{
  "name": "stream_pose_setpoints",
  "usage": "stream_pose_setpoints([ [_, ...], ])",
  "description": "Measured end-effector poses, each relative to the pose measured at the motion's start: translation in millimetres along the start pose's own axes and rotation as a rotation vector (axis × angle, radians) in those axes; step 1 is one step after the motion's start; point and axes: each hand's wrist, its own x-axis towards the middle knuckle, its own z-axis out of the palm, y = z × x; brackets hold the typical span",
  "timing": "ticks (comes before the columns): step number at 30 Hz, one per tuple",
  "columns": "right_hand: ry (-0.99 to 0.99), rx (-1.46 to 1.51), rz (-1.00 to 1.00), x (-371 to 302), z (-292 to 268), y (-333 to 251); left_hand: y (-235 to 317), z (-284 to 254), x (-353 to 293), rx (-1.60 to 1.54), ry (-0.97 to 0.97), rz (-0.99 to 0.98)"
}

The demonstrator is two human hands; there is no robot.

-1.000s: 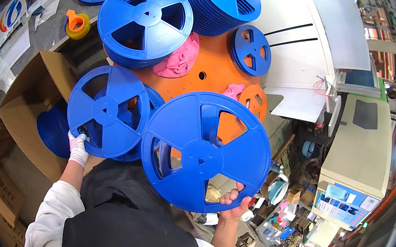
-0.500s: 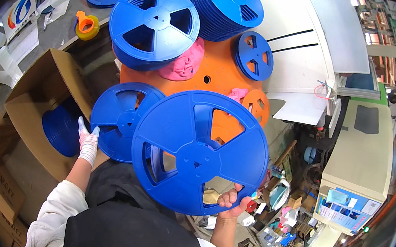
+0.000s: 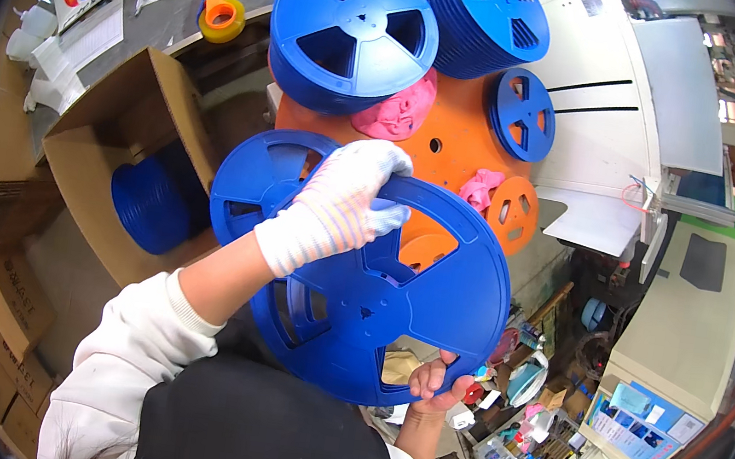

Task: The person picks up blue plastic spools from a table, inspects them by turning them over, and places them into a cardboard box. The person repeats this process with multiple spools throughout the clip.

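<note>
A large blue plastic reel (image 3: 355,288) with wide cut-out windows is held up before my torso, tilted toward me. My right hand (image 3: 440,386), bare, grips its lower right rim, fingers passing into a window. Across its upper left rim lies my left hand (image 3: 346,197) in a white striped glove, closed around the edge; some fingertips are hidden. Partly behind this reel and the glove is another blue reel (image 3: 271,154). To the left, an open cardboard box (image 3: 86,183) contains stacked blue reels (image 3: 150,210).
An orange round surface (image 3: 457,116) bears a stack of blue reels (image 3: 356,33), a pink cloth (image 3: 399,108) and a smaller blue reel (image 3: 524,115). Another tall stack (image 3: 483,22) stands behind. Tape rolls (image 3: 222,17) lie on the grey table. A beige machine (image 3: 690,318) stands right.
My left hand has left the box side and come up to the rim of the held reel, closing on it. My right hand keeps its hold. The view has shifted left.
</note>
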Motion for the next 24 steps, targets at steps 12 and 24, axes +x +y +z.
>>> stream_pose_setpoints([
  [12,0.111,0.076,0.069,-10,9,5,-36,1,12,-0.661,-0.486,-0.395],
  [24,0.087,0.044,0.090,5,14,3,-57,4,10,-0.652,-0.463,-0.363],
])
